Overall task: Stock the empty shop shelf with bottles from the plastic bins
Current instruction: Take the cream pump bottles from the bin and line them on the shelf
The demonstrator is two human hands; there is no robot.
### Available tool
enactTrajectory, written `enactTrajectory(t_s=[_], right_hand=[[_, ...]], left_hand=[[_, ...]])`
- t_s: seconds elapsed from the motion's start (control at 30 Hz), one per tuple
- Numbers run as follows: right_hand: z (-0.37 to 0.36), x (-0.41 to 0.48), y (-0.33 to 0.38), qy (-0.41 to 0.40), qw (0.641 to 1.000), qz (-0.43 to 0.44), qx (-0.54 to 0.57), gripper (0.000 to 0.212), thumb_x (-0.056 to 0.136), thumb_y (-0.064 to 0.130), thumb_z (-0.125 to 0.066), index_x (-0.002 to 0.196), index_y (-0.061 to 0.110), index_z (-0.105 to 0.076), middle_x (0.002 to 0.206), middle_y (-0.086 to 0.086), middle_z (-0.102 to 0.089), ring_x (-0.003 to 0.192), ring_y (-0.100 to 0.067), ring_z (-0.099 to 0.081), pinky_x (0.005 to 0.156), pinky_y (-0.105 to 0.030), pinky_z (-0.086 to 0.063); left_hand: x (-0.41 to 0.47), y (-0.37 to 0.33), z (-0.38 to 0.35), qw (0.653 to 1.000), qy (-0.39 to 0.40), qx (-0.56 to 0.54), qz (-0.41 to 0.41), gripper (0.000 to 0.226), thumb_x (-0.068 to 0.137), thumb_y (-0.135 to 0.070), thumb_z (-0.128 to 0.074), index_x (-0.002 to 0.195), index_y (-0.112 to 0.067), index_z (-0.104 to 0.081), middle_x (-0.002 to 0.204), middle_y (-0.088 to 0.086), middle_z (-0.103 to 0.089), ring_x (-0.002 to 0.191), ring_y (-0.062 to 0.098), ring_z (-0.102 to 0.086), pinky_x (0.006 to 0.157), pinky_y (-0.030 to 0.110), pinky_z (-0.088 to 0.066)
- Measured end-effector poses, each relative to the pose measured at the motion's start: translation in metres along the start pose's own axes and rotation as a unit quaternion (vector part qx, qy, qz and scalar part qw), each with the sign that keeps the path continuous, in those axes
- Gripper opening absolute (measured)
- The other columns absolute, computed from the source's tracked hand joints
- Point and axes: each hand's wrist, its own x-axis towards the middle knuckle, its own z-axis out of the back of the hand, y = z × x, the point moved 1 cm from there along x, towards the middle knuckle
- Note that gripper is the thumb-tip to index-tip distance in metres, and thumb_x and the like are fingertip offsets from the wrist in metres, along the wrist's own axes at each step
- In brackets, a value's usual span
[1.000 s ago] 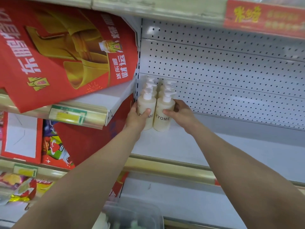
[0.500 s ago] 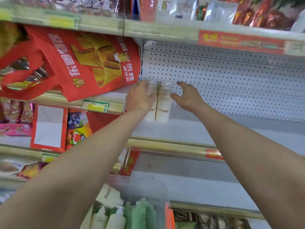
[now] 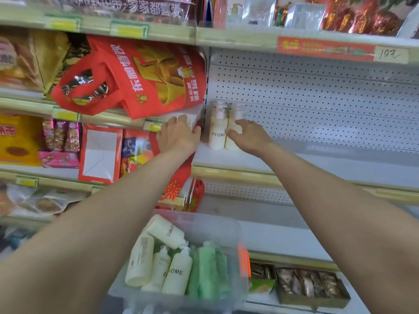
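Cream pump bottles (image 3: 217, 138) labelled ZYOME stand upright in the far left corner of the white shelf (image 3: 317, 163), with more behind them. My left hand (image 3: 179, 138) hovers just left of them with relaxed fingers and holds nothing. The fingertips of my right hand (image 3: 249, 135) lie against the right front bottle without curling round it. Below my arms a clear plastic bin (image 3: 217, 225) holds several cream bottles (image 3: 176, 277) and green bottles (image 3: 209, 268).
A red gift bag (image 3: 147, 78) leans on the neighbouring shelf at the left, close to the bottles. The perforated white back panel (image 3: 317, 100) runs behind the shelf. Snack packs fill the left shelves, and a tray of brown packets (image 3: 306, 284) sits at the lower right.
Both hands gripped the two front bottles a second ago and have since let go and drawn back slightly. The view has tilted down, bringing the bin into sight.
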Motion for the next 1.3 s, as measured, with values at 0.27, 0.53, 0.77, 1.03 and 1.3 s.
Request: enactTrajectory(t_s=[0.27, 0.53, 0.77, 1.03, 1.3], right_hand=[[-0.104, -0.051, -0.034, 0.130, 0.990, -0.053, -0.010, 0.068, 0.098, 0.054, -0.048, 0.151, 0.011, -0.041, 0.156, -0.013, -0.041, 0.143, -0.032, -0.038, 0.113, -0.039, -0.032], [-0.221, -0.101, -0.070, 0.304, 0.946, -0.114, 0.015, 0.073, 0.098, 0.056, -0.049, 0.154, 0.011, -0.036, 0.159, -0.008, -0.037, 0.143, -0.027, -0.039, 0.112, -0.032, -0.032], [-0.289, -0.113, -0.062, 0.403, 0.892, -0.171, 0.117, 0.050, 0.096, 0.054, -0.055, 0.127, 0.015, -0.060, 0.110, -0.005, -0.063, 0.099, -0.022, -0.062, 0.071, -0.027, -0.048], [-0.327, -0.122, -0.057, 0.464, 0.730, -0.380, 0.328, 0.031, 0.091, 0.026, -0.073, 0.116, 0.011, -0.062, 0.100, -0.005, -0.073, 0.097, -0.020, -0.070, 0.088, -0.037, -0.057], [-0.357, -0.112, -0.050, 0.466, 0.700, -0.424, 0.336, 0.042, 0.081, 0.013, -0.082, 0.119, 0.007, -0.064, 0.112, -0.010, -0.074, 0.106, -0.025, -0.071, 0.099, -0.046, -0.054]], left_hand=[[-0.077, 0.104, -0.052, 0.992, 0.095, 0.006, 0.078, 0.057, 0.095, -0.049, -0.049, 0.140, -0.014, -0.049, 0.137, 0.019, -0.053, 0.127, 0.040, -0.047, 0.104, 0.049, -0.042], [-0.154, 0.200, -0.119, 0.962, 0.203, -0.017, 0.181, 0.059, 0.093, -0.047, -0.058, 0.138, -0.010, -0.050, 0.129, 0.016, -0.060, 0.121, 0.035, -0.053, 0.099, 0.042, -0.043], [-0.178, 0.247, -0.142, 0.930, 0.215, -0.003, 0.299, 0.073, 0.088, -0.053, -0.065, 0.141, -0.007, -0.044, 0.134, 0.019, -0.056, 0.124, 0.037, -0.051, 0.103, 0.043, -0.041], [-0.176, 0.260, -0.162, 0.897, 0.193, -0.060, 0.393, 0.078, 0.087, -0.048, -0.069, 0.146, -0.008, -0.037, 0.132, 0.020, -0.057, 0.120, 0.039, -0.055, 0.098, 0.047, -0.046], [-0.175, 0.263, -0.168, 0.867, 0.154, -0.154, 0.449, 0.077, 0.077, -0.029, -0.083, 0.139, -0.012, -0.042, 0.126, 0.011, -0.060, 0.107, 0.029, -0.057, 0.091, 0.044, -0.049]])
